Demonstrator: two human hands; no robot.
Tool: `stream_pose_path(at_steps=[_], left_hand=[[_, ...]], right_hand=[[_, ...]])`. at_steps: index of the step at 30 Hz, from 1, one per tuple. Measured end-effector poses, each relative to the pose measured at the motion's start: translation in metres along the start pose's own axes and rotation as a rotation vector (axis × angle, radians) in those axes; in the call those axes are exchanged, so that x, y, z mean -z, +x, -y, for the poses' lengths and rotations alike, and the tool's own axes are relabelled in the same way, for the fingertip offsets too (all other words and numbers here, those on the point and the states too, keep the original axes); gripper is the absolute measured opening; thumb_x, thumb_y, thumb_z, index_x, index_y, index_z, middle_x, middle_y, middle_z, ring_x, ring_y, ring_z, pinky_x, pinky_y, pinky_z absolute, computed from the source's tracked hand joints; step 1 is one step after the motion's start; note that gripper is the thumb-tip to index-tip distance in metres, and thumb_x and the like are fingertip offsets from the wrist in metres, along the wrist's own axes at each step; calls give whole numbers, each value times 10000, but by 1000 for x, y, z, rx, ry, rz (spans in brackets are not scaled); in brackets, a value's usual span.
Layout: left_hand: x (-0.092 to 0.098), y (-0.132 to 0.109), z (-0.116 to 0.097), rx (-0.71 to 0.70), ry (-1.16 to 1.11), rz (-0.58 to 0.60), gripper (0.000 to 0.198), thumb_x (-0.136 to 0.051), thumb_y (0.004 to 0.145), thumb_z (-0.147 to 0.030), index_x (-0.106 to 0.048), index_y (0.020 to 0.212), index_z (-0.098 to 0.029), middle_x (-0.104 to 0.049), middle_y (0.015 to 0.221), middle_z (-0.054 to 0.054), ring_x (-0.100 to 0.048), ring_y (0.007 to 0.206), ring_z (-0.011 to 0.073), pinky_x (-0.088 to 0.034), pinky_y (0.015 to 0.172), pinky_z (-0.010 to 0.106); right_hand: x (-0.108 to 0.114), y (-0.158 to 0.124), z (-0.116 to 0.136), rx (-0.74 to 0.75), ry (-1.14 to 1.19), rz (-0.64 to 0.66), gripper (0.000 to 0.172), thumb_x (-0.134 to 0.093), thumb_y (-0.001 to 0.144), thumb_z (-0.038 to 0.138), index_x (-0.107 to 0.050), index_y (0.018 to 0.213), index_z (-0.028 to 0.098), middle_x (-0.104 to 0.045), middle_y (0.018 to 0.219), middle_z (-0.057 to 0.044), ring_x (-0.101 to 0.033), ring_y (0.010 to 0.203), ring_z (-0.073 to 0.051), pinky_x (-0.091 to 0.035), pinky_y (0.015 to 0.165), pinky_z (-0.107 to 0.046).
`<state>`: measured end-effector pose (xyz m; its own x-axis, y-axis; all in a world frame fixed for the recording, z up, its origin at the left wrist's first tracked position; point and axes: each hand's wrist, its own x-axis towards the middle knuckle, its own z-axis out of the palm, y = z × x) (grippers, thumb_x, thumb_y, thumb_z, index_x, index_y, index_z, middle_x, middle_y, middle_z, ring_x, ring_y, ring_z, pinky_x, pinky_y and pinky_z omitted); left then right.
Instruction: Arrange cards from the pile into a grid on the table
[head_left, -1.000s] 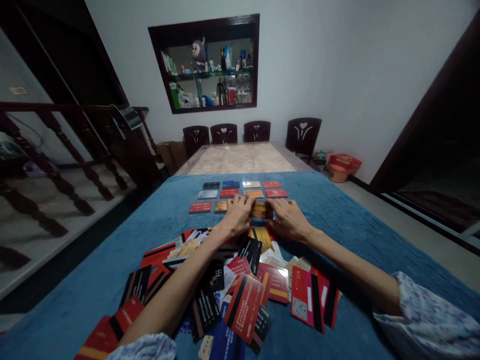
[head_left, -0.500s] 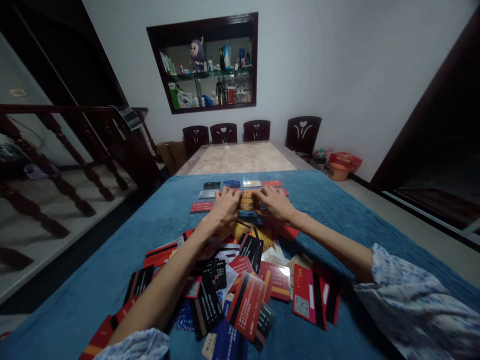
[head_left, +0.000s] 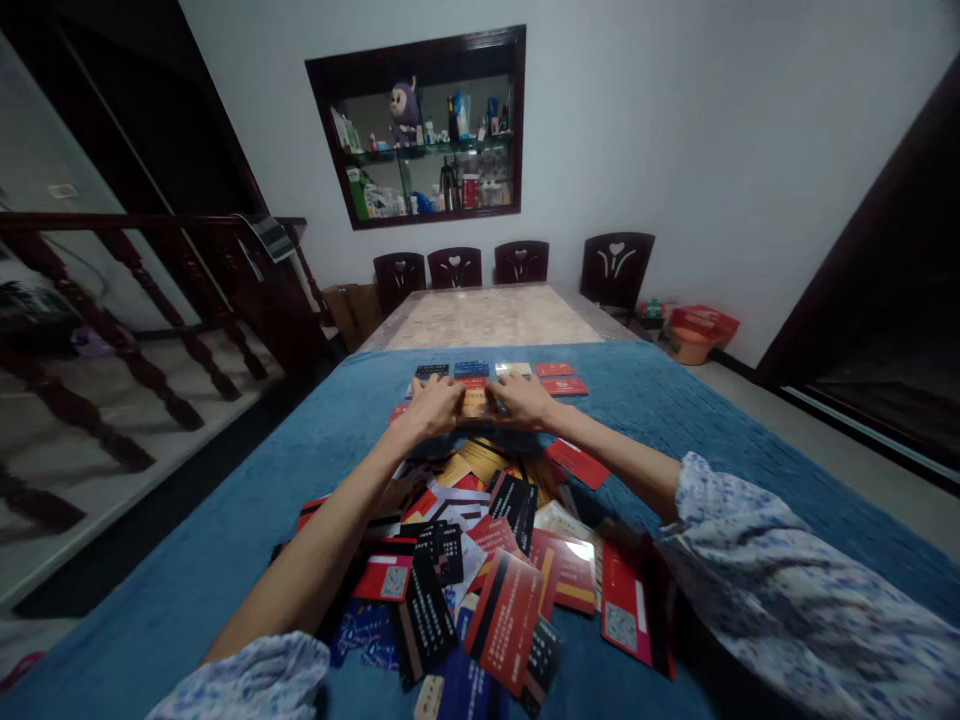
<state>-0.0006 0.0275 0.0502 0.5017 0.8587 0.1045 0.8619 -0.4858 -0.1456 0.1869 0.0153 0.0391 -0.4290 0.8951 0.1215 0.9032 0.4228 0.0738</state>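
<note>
Both my arms reach far across a blue cloth (head_left: pixel 247 500) spread over the table. My left hand (head_left: pixel 433 404) and my right hand (head_left: pixel 521 398) pinch the two ends of an orange-yellow card (head_left: pixel 475 402) and press it down among neat rows of cards (head_left: pixel 559 378) laid out at the far end of the cloth. Their fingers are curled on the card's edges. Between my forearms lies a loose pile of red, black and blue cards (head_left: pixel 495 570), several face down with magnetic stripes showing.
Beyond the cloth the marble tabletop (head_left: pixel 487 315) is bare, with several dark chairs (head_left: pixel 521 262) behind it. A wall niche (head_left: pixel 424 125) holds bottles and a plush toy. A wooden stair railing (head_left: pixel 150 290) runs on the left; a red basin (head_left: pixel 701 330) sits at the right wall.
Both hands have slid the orange-yellow card farther away from me, up into the laid-out rows. My arms are stretched further and the camera has leaned forward.
</note>
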Motion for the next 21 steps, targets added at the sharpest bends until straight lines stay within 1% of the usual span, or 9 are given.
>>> stream_pose_path(at_steps=[4,7,10,15,18,21], left_hand=[[-5,3,10,22,-23,70,343,-612,763,-205,-630,1105,-199,-619,1160,131,-520,1125,338,-394,941,518],[-8,4,14,33,-47,101,287,-621,745,-189,-646,1031,-200,-642,1129,114,-550,1120,316,-420,932,446],[-10,7,16,27,-56,126,235,-631,726,-180,-657,959,-188,-655,1116,108,-578,1101,299,-448,890,372],[-14,15,19,-24,-67,140,231,-638,693,-161,-669,922,-169,-682,1052,97,-637,950,244,-468,748,261],[-20,20,22,-58,-105,140,233,-627,669,-129,-684,892,-167,-702,968,78,-645,883,222,-461,702,235],[-27,24,25,-57,-125,164,229,-607,655,-93,-695,856,-159,-708,879,62,-640,816,203,-456,685,229]], right_hand=[[-4,13,6,7,17,52,339,-580,867,438,-619,1113,208,-628,1211,-157,-532,1167,-332,-429,921,-487],[-6,19,8,13,23,90,344,-593,854,455,-637,1105,224,-655,1194,-142,-550,1164,-332,-434,923,-453],[-7,24,8,16,25,124,353,-605,845,460,-650,1115,238,-671,1189,-130,-572,1156,-325,-441,922,-425],[-6,31,8,16,40,176,347,-600,842,434,-669,1122,239,-689,1191,-125,-603,1134,-319,-447,927,-427],[-7,34,8,20,49,208,329,-607,830,394,-682,1112,242,-707,1167,-114,-628,1105,-311,-456,920,-417],[-7,36,9,33,53,225,328,-602,827,377,-693,1110,238,-716,1153,-110,-649,1074,-297,-475,887,-382]])
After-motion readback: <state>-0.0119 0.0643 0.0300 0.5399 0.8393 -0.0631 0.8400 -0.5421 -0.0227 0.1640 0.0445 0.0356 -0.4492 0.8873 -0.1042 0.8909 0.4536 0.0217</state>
